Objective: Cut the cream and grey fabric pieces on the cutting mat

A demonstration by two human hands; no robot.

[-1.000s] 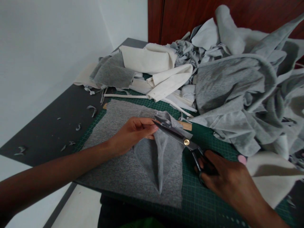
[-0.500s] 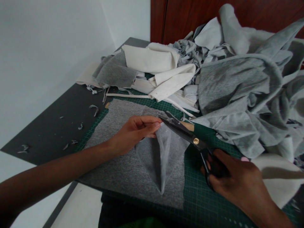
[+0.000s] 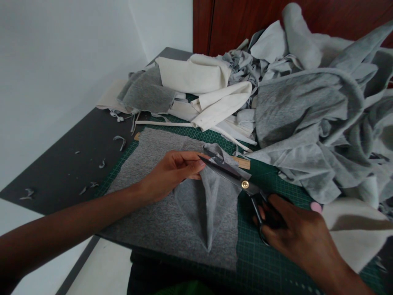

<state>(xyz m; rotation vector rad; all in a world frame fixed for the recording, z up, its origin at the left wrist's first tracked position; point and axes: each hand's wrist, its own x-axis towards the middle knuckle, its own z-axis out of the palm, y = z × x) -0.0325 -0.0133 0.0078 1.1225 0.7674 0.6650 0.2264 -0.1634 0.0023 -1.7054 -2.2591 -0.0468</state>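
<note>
A person bends over cloth at a worktable, the left fingertips being the hub of the clock, twelve at the far side. The left hand pinches the raised edge of a grey fold between thumb and forefinger, apparently to hold that edge up where blades can reach it. The fold drops to a point at six o'clock over a rumpled-edged grey sheet, which spreads from six round to ten; whether the two are one piece, I cannot tell from here.

At four o'clock, the right hand is wrapped around the handles of black scissors, fingers through the loops. The blades angle back toward the pinch, tip right at the left fingertips, likely so the pinch can steady the cloth close to the steel. Whether cloth lies between the blades is hard to see.

A green cutting mat lies beneath, presumably sparing the tabletop. A ruler pokes out at three, mostly covered. Cream cloth sits at twelve and a grey heap at two, seemingly pushed back for working room. Small offcuts are scattered around nine.
</note>
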